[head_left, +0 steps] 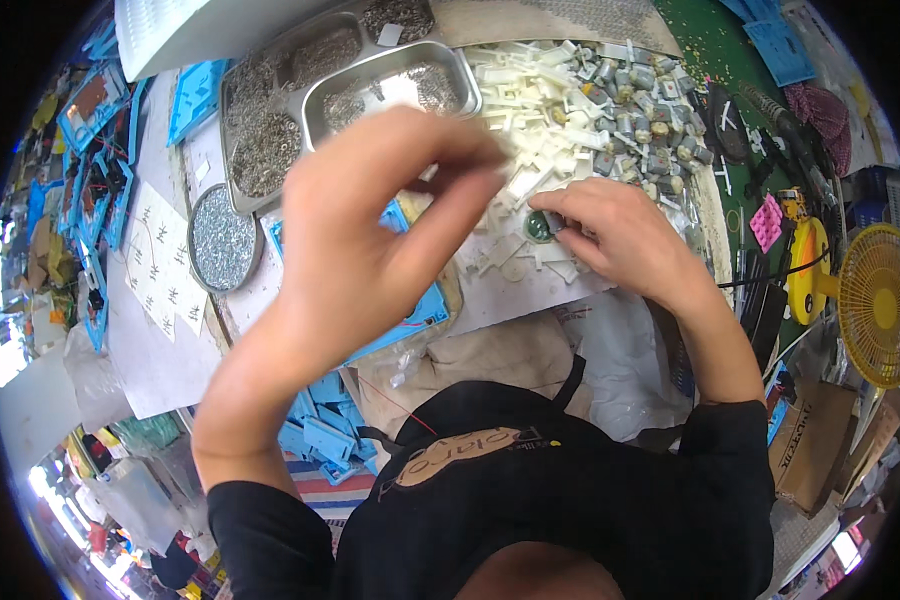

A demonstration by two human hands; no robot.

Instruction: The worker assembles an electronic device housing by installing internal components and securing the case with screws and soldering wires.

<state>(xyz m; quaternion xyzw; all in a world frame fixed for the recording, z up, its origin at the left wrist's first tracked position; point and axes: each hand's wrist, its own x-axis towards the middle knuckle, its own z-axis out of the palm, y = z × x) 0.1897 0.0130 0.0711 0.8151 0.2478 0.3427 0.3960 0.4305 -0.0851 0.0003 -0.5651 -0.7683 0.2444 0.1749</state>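
Note:
My left hand (360,230) is raised over the middle of the bench, smeared by motion. Its thumb and fingers curve together in a pinch, and what lies between the tips cannot be made out. Farther right, my right hand (615,228) rests low at the bench with thumb and forefinger closed on a small grey motor (555,223). Right beside those fingertips sits a small round dark-green object (538,228). Past both hands lie a heap of white plastic parts (540,110) and a heap of small grey motors (650,120). A blue plastic frame (425,312) is partly hidden below my left hand.
A metal tray (232,185) of small metal parts stands at the back left, with a smaller steel tray (470,85) in it. Nearby is a round dish (224,240) of shiny bits. A yellow fan (873,305) stands at right; blue plastic parts (330,435) lie below the bench.

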